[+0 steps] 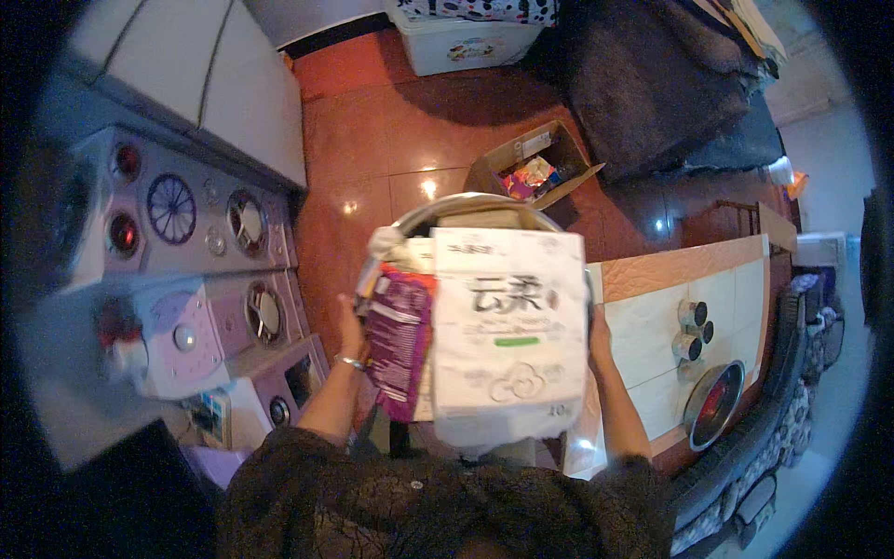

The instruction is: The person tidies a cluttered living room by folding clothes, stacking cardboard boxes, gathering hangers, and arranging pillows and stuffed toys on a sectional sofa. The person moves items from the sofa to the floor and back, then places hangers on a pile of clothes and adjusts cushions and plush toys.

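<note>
Between my two hands is a round container (447,200) with a pale metallic rim, loaded with packages. My left hand (353,328), with a bracelet at the wrist, grips its left side, next to a purple packet (399,339). On the right side my right hand (598,335) holds on, its fingers mostly hidden. A large white soft pack (510,321), bearing printed writing and a cloud-like drawing, lies on top and covers much of the load. Behind it, a brown cardboard piece (482,218) shows inside the rim.
An open cardboard box (552,150) with colourful packets stands on the red tiled floor (363,140). To the right, a low tiled table (642,328) carries dark canisters (690,346) and a metal bowl (714,405). Speaker-like units (202,209) line the left; a white plastic tub (464,52) sits ahead.
</note>
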`<state>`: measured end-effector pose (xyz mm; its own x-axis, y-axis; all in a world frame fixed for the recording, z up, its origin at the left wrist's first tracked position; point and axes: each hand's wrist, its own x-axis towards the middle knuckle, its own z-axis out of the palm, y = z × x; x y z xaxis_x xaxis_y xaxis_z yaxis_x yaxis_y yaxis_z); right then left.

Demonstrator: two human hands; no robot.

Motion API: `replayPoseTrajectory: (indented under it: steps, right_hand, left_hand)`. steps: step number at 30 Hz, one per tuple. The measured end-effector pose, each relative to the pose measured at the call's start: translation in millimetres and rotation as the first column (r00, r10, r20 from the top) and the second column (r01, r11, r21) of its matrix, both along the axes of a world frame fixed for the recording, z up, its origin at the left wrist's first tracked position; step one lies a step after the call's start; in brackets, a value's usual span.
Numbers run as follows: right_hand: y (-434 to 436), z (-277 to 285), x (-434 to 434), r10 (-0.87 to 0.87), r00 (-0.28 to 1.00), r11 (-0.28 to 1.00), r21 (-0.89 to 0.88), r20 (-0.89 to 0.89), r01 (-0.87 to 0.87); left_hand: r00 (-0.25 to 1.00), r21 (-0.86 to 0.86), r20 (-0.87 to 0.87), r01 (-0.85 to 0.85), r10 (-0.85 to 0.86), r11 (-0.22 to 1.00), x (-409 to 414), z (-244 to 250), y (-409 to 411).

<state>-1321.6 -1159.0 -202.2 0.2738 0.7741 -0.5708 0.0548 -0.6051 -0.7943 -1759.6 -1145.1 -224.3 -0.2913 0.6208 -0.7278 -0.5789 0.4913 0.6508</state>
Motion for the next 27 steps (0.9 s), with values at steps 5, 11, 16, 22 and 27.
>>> replayPoseTrajectory:
  steps: [5,11,16,22,27]
  right_hand:
    - [91.0,-122.8,-78.7,0.197,0.931,0.974,-0.17,0.306,-0.151]
    - [182.2,-268.7,-150.1,0.386,0.895,0.918,-0.188,0.225,-0.348]
    - [188.5,-310.2,-163.1,0.29,0.932,0.948,-0.197,0.216,-0.249]
    - [201.3,-312.2,-166.8,0.288,0.943,0.956,-0.117,0.169,-0.271]
    - [194.2,-297.9,-150.7,-0.012,0.984,0.992,-0.129,-0.18,-0.011]
  left_hand:
    - [0.981,-0.136,-0.193,-0.016,-0.011,0.991,-100.0,-103.6,18.2]
    - [0.976,-0.102,-0.178,-0.143,0.124,0.984,-184.8,-286.6,-0.7]
    - [0.961,-0.242,-0.014,-0.271,0.276,0.932,-142.6,-285.0,53.3]
    - [0.981,-0.335,-0.057,-0.192,0.184,0.923,-152.4,-303.7,21.7]
    - [0.984,-0.314,0.037,-0.151,0.172,0.937,-144.4,-313.5,3.3]
